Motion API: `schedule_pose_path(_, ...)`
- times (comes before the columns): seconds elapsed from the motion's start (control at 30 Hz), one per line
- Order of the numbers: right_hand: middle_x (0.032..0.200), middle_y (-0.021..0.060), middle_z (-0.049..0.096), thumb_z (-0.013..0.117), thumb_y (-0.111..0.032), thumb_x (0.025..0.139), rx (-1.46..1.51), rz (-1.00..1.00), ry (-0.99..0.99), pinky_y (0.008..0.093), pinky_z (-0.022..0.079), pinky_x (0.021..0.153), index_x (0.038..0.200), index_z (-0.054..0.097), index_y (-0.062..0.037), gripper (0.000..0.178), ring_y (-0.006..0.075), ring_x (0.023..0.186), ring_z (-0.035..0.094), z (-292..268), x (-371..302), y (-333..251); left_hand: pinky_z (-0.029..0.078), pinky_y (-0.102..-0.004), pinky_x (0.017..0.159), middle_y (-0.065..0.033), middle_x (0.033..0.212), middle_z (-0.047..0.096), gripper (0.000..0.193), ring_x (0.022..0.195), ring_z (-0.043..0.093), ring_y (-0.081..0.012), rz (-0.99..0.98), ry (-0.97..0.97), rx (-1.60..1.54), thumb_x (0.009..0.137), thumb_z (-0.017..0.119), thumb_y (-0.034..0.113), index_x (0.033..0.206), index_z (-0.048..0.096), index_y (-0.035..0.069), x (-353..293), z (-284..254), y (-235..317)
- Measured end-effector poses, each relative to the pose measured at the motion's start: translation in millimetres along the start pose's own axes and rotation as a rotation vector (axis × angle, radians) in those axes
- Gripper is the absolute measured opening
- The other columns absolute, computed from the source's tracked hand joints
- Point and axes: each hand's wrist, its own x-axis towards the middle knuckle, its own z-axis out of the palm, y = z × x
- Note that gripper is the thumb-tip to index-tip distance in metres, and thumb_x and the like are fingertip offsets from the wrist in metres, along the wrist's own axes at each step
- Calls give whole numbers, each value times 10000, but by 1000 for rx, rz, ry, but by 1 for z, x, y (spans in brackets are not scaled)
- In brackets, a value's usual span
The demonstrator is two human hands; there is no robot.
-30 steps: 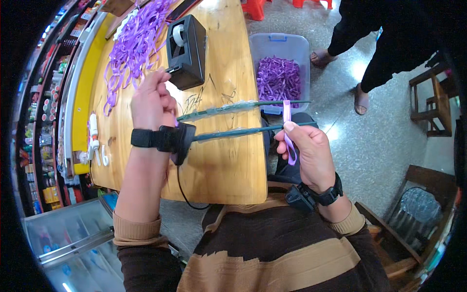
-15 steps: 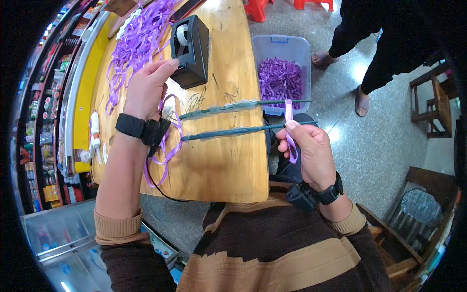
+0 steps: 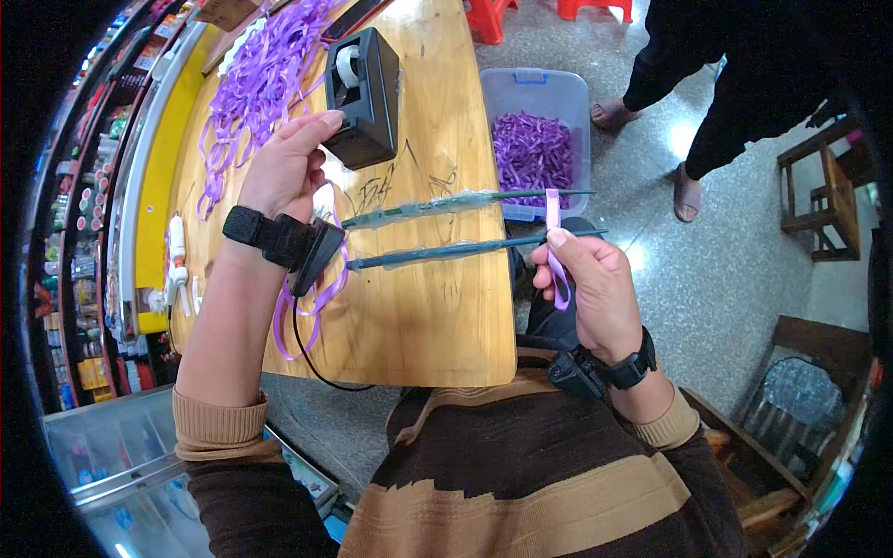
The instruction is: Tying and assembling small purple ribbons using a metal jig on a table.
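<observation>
My right hand (image 3: 595,284) pinches a purple ribbon (image 3: 553,206) where it loops over the ends of two thin dark-green sticks. The upper stick (image 3: 544,194) and the lower stick (image 3: 437,252) run nearly parallel over the table edge, partly wrapped in clear tape. My left hand (image 3: 290,166) is closed, thumb and forefinger pressed together at the front edge of a black tape dispenser (image 3: 377,102) with a white-cored roll. What sits between those fingers is too small to make out. A loose purple ribbon loop (image 3: 312,321) hangs near my left wrist.
A heap of purple ribbon (image 3: 270,70) lies at the table's far left, with a white glue gun (image 3: 178,251) at its left side. Beyond the right edge stands a clear plastic bin (image 3: 579,102) of purple ribbon pieces. Another person's legs (image 3: 651,70) are at upper right.
My left wrist has turned and shifted slightly, with its fingertips staying at the dispenser's edge. The loose ribbon loop has moved a little left. My right hand has hardly moved.
</observation>
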Motion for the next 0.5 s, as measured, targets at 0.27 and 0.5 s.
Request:
schedule_pose_path(0.27, 619, 19, 586, 513, -247, 887, 5, -6, 7, 171, 425, 492, 774, 613, -23, 270, 60, 521, 527, 1, 0, 1, 282, -176, 513, 68, 652, 508, 129, 555, 388, -34, 165, 25, 81, 773, 648, 197, 862, 648, 104, 4, 0, 3)
schedule_pose_path(0.5, 625, 23, 587, 509, -245, 889, 3, -13, 16, 173, 425, 498, 784, 614, -16, 273, 65, 530, 530, 1, -1, 1, 277, -199, 464, 66, 623, 446, 129, 523, 372, -38, 50, -26, 99, 772, 659, 212, 733, 589, 111, -8, -4, 19)
